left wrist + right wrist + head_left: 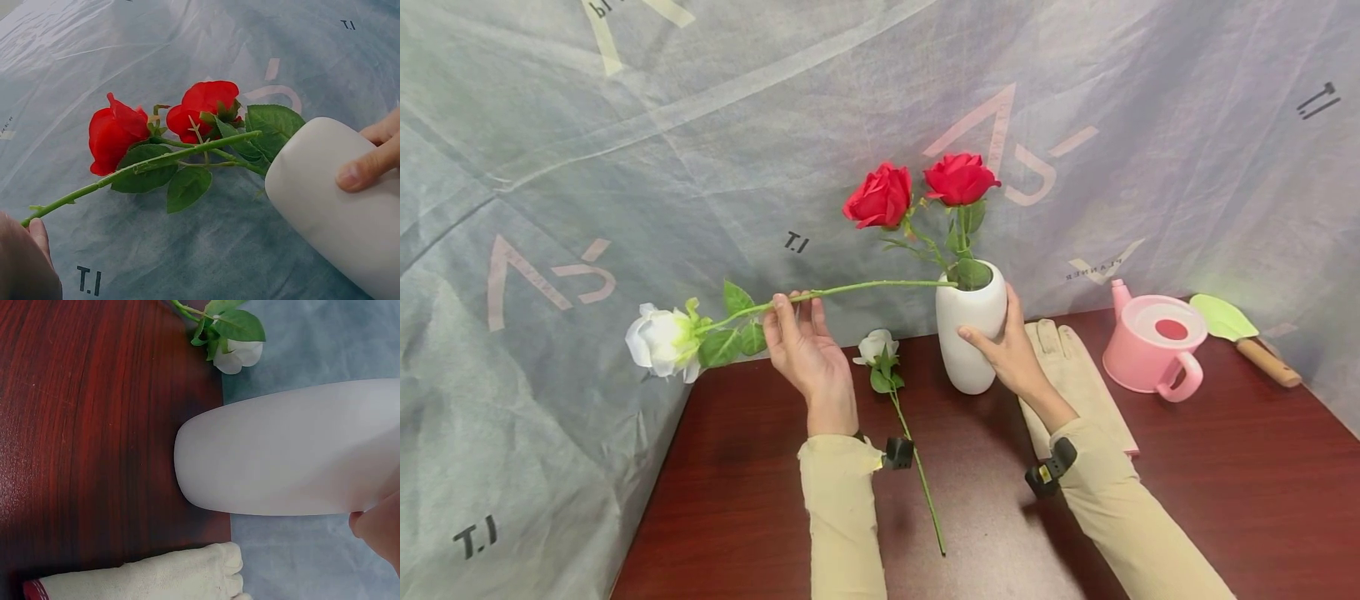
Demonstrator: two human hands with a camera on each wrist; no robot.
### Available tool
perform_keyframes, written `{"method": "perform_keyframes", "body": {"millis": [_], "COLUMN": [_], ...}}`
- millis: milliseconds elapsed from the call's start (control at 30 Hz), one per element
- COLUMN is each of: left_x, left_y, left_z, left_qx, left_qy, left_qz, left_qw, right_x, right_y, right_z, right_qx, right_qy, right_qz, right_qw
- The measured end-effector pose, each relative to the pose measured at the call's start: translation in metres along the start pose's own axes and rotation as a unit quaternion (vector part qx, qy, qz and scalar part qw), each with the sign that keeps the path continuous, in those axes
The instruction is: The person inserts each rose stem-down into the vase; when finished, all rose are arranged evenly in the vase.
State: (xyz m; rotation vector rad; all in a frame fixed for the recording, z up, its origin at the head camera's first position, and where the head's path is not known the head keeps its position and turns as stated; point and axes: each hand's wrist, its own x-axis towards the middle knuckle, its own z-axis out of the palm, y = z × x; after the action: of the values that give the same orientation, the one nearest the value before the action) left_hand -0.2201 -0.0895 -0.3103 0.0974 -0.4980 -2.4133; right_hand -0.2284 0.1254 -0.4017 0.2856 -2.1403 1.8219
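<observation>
My left hand (814, 360) pinches the green stem of a white rose (658, 343), which lies nearly level with its bloom out to the left. In the head view the stem's cut end overlaps the rim of a white vase (964, 350); the left wrist view shows that stem end (253, 135) in front of the leaves, just short of the mouth. My right hand (1021, 358) grips the vase around its side, thumb in front. Two red roses, one left (878, 198) and one right (959, 180), stand in the vase, their lower stems hidden inside.
A second white rose (877, 347) lies on the dark red table (737, 500) between my arms. Right of the vase are beige work gloves (1078, 375), a pink watering can (1138, 358) and a green trowel (1225, 317) with a wooden handle. Grey cloth (737, 167) hangs behind.
</observation>
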Motion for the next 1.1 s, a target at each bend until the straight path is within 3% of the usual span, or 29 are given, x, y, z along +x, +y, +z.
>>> {"method": "perform_keyframes", "body": {"millis": [1100], "left_x": [0.000], "left_y": [-0.025], "left_z": [0.014], "left_qx": [0.060], "left_qy": [-0.016], "left_qz": [0.040], "left_qw": [0.9973], "right_x": [-0.001], "right_y": [0.000], "right_z": [-0.001], "right_qx": [0.014], "right_qy": [-0.006], "right_qz": [0.002], "right_qw": [0.9999]}}
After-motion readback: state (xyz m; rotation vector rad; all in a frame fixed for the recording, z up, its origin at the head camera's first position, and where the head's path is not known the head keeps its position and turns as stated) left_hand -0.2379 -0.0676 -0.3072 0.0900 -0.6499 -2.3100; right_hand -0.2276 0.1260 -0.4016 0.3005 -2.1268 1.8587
